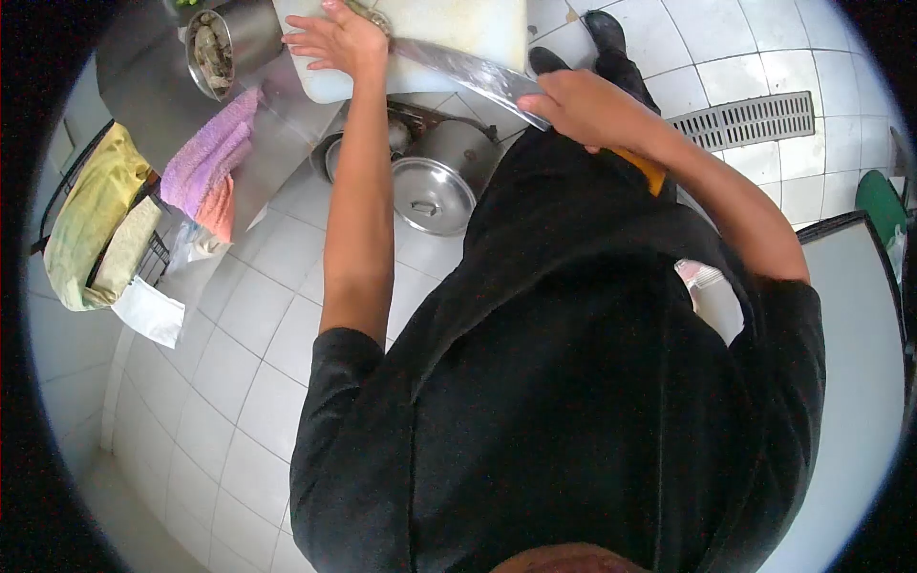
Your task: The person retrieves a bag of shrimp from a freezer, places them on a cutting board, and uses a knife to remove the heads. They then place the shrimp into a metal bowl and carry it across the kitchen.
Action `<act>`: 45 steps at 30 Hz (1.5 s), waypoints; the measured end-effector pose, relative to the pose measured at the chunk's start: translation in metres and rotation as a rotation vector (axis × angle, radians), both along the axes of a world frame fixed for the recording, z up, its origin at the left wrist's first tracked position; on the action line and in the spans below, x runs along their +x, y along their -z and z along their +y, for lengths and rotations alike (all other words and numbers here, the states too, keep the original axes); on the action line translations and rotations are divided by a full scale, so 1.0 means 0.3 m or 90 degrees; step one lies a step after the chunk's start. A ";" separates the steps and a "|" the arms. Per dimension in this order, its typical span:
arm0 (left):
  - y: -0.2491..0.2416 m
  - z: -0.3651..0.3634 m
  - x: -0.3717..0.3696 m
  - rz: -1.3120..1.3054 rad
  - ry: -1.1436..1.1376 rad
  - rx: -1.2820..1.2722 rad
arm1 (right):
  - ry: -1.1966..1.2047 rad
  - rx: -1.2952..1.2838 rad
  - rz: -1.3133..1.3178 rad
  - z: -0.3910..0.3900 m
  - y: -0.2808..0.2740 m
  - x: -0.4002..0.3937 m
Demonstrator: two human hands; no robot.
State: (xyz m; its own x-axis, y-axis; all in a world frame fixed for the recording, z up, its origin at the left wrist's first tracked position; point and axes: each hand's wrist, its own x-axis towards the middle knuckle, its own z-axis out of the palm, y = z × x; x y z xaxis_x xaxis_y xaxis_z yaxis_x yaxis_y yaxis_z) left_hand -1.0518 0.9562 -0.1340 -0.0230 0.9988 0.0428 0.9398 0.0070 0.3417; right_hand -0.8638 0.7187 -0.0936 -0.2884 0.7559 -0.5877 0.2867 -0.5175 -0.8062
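Observation:
My right hand (pixel 587 107) is closed around the handle of a large kitchen knife (pixel 468 72), whose broad blade reaches left across the edge of a white cutting board (pixel 458 27). The blade tip ends close to my left wrist. My left hand (pixel 339 43) lies over the board's left part with its fingers spread. Right beside it, at the top edge of the view, is a small greyish-brown piece of food (pixel 368 13), partly hidden by the hand. A metal pot (pixel 250 33) left of the board holds more greyish pieces.
Purple and pink towels (pixel 212 162) hang over the steel counter's edge (pixel 143 72). Lidded pots (pixel 435 196) stand below the board. A yellow cloth (pixel 91 224) drapes a rack at left. A floor drain grate (pixel 745 119) and another person's black shoe (pixel 605 33) show at upper right.

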 end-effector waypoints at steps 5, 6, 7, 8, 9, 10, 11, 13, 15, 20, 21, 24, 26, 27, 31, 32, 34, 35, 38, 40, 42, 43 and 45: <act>-0.032 -0.009 0.024 0.021 -0.002 -0.047 | 0.002 0.001 -0.005 -0.010 -0.014 0.005; -0.031 -0.011 0.026 0.022 0.003 -0.047 | 0.001 0.013 -0.007 -0.007 0.005 -0.001; -0.032 -0.016 0.024 0.023 0.007 -0.049 | 0.001 0.023 -0.009 -0.010 0.010 -0.007; -0.035 -0.017 0.023 0.025 0.010 -0.048 | -0.002 0.017 -0.001 -0.012 0.006 -0.010; -0.041 -0.017 0.031 0.024 0.002 -0.047 | -0.004 0.013 0.005 -0.009 -0.004 -0.008; -0.047 -0.018 0.042 0.021 -0.007 -0.044 | -0.006 0.010 0.008 -0.006 -0.012 -0.002; -0.049 -0.018 0.046 0.021 -0.016 -0.044 | -0.003 0.000 0.017 -0.021 -0.026 0.005; -0.050 -0.029 0.030 -0.016 -0.013 -0.041 | 0.012 0.012 0.012 -0.032 -0.022 -0.013; -0.036 -0.026 0.024 -0.033 -0.020 -0.033 | 0.019 0.036 -0.004 -0.038 -0.008 -0.020; -0.057 -0.028 0.040 -0.038 -0.066 -0.036 | 0.007 -0.001 -0.031 -0.031 -0.041 -0.008; -0.051 -0.023 0.042 -0.042 -0.068 -0.035 | 0.005 0.007 -0.032 -0.025 -0.033 -0.008; -0.037 -0.014 0.017 -0.052 -0.080 -0.022 | 0.018 0.107 -0.049 -0.034 0.015 -0.046; -0.045 -0.016 0.029 -0.065 -0.093 -0.004 | 0.051 0.274 -0.090 -0.084 0.033 -0.025; -0.041 -0.013 0.029 -0.071 -0.095 0.005 | 0.004 0.271 -0.113 -0.094 0.025 -0.005; -0.022 0.003 0.009 -0.118 -0.116 0.054 | -0.105 0.123 -0.164 -0.095 -0.130 0.082; -0.012 0.005 0.000 -0.096 -0.101 0.075 | -0.110 0.060 -0.174 -0.079 -0.182 0.119; -0.043 -0.025 0.000 -0.051 -0.077 0.116 | -0.079 0.066 -0.205 -0.095 -0.225 0.192; -0.083 -0.050 0.018 -0.042 -0.047 0.112 | -0.070 0.006 -0.222 -0.087 -0.258 0.227; -0.165 -0.136 0.040 -0.062 0.031 0.088 | -0.004 0.048 -0.270 -0.103 -0.288 0.297; -0.134 -0.150 0.011 -0.093 0.056 0.120 | 0.028 -0.031 -0.278 -0.084 -0.323 0.313; -0.093 -0.155 -0.019 -0.119 0.068 0.136 | 0.087 -0.078 -0.233 -0.066 -0.345 0.310; -0.088 -0.149 -0.039 -0.133 0.065 0.138 | 0.088 -0.072 -0.226 -0.060 -0.342 0.313; -0.088 -0.120 -0.083 -0.148 0.042 0.141 | 0.092 -0.049 -0.220 -0.047 -0.314 0.317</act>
